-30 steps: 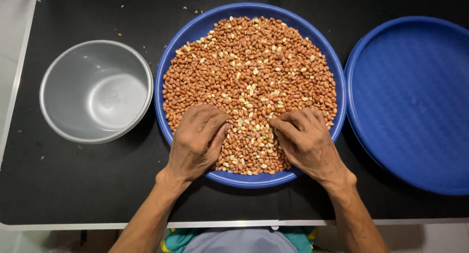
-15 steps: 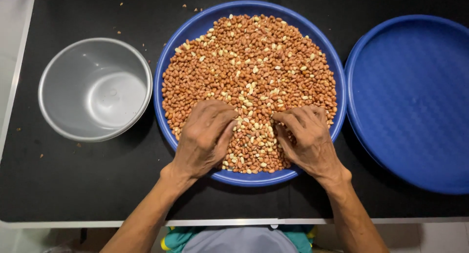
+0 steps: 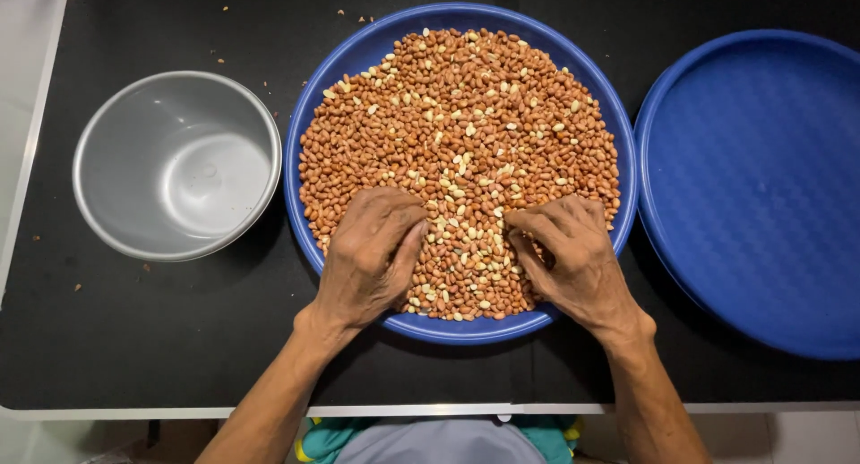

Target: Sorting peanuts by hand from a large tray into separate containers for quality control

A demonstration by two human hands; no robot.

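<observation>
Peanuts (image 3: 466, 133): heaped in the blue tray (image 3: 309, 141) on the table (image 3: 134, 339).
Left hand (image 3: 372, 253): grip curled, palm down on the nuts.
Right hand (image 3: 573, 258): fingers bent, raking nuts.
Risk: a strong sweep could push nuts over the near rim.

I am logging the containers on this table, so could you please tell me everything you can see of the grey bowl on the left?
The grey bowl is round, deep and empty, apparently of dull metal, with a thin rim and a smooth, faintly shiny bottom. It stands upright on the black table, left of the blue tray of peanuts, its rim very close to the tray's; whether they touch is unclear. Neither hand touches it; the left hand is the nearer. A few crumbs lie around it.
</observation>
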